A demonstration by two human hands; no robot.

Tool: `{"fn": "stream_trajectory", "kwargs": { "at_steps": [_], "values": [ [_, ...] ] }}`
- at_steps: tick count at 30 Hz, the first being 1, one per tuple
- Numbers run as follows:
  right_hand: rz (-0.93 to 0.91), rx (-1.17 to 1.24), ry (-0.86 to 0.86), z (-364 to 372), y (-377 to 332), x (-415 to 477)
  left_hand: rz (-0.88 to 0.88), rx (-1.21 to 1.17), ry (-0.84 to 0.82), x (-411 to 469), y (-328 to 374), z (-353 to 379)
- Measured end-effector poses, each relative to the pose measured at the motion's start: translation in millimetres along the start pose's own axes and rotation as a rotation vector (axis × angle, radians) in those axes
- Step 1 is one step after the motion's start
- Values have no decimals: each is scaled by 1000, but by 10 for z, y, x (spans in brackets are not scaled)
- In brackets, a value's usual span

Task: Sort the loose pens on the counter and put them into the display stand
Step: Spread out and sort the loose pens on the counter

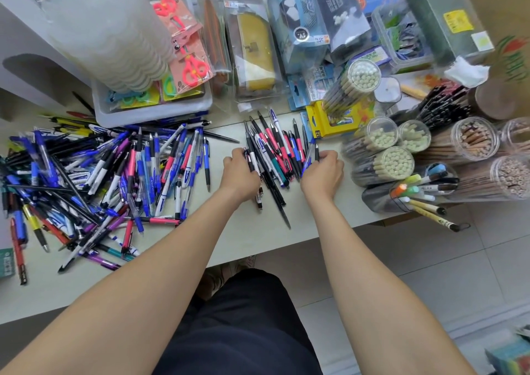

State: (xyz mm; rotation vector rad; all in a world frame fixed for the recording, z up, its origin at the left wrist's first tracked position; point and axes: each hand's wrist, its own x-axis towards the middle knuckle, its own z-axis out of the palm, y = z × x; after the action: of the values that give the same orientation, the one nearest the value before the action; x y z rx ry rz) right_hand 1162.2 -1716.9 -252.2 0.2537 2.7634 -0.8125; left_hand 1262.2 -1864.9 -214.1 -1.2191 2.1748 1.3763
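Observation:
A small bunch of pens [275, 151] lies lengthwise on the pale counter [246, 231], black, pink, blue and white ones side by side. My left hand [241, 174] curls round the bunch's left side. Against its right side, my right hand [322, 174] grips a blue pen and a black one. A far bigger heap of loose pens [94, 179] sprawls over the counter's left half. A tall ribbed translucent stand [109, 30] rises at the back left.
A white bin of scissors [177, 59] sits behind the heap. Packaged pencil cases [252, 50] line the back. Clear tubs of pencils [384, 162] and a cup of markers [413, 194] crowd the right. The counter's front edge runs just below my wrists.

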Motion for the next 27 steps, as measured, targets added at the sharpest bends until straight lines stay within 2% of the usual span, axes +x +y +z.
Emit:
{"fn": "stream_trajectory", "kwargs": {
  "at_steps": [3,9,12,15,17,21,24,27],
  "values": [
    [-72,80,-54,63,-53,-40,-11,-28,0,-16,2,0],
    [-347,-147,-180,198,-233,-239,13,-82,-58,-17,-77,-21],
    [-369,-209,-187,167,-218,-331,15,-111,-134,-55,-152,-37],
    [-410,-155,-171,99,-153,-343,-8,-189,-222,-108,-198,-32],
    [-445,-164,-155,72,-133,-311,18,-167,-222,-143,-214,-69],
    [-551,-215,-124,70,-214,-357,219,124,67,-177,-354,-320],
    [-742,-224,-68,175,-348,-573,288,266,307,-215,-585,-604],
    [-992,-134,-220,382,-612,-827,288,402,503,-247,-791,-943]
  ]
}}
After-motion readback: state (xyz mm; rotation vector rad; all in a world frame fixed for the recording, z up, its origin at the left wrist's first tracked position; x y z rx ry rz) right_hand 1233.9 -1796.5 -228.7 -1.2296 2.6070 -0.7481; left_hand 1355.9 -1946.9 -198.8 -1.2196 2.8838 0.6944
